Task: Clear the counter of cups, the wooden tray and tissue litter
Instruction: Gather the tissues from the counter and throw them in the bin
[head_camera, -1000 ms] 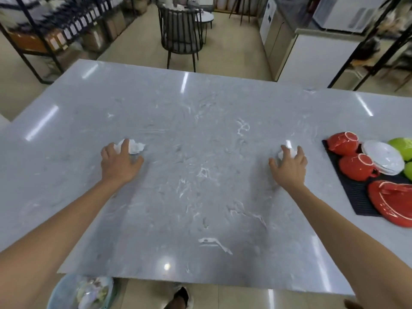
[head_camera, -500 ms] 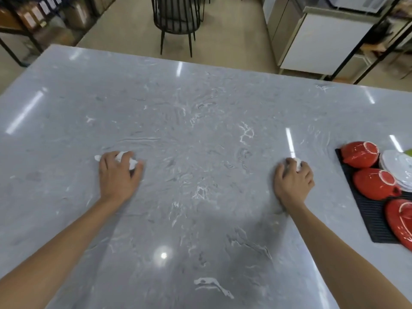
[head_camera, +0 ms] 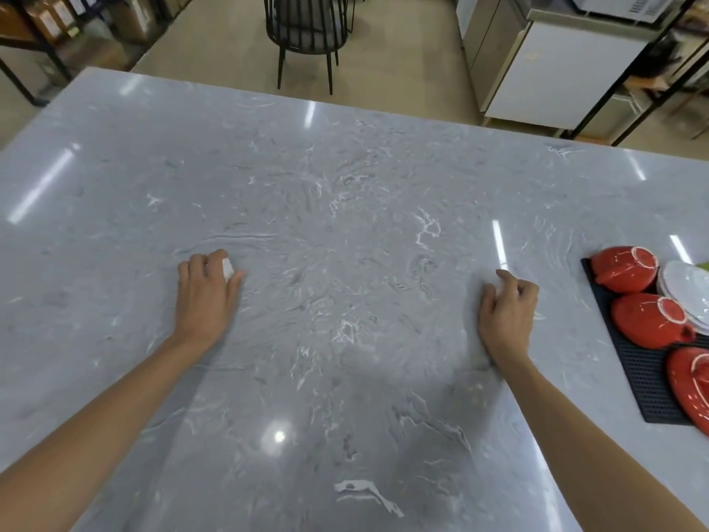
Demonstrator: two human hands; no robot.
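Tissue point(head_camera: 228, 269) gathering underway: left hand point(head_camera: 207, 297) grips one wad; right hand point(head_camera: 508, 314) is curled, contents hidden; binning likely comes next.

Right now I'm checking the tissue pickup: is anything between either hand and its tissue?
Nothing visible. The left hand already grips a white tissue on the counter. The right hand is curled shut; any tissue inside is hidden. The red cups sit apart, on the mat.

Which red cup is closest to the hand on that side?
The nearer red cup, upside down on the black mat, sits closest to the right hand; the other red cup lies farther back.
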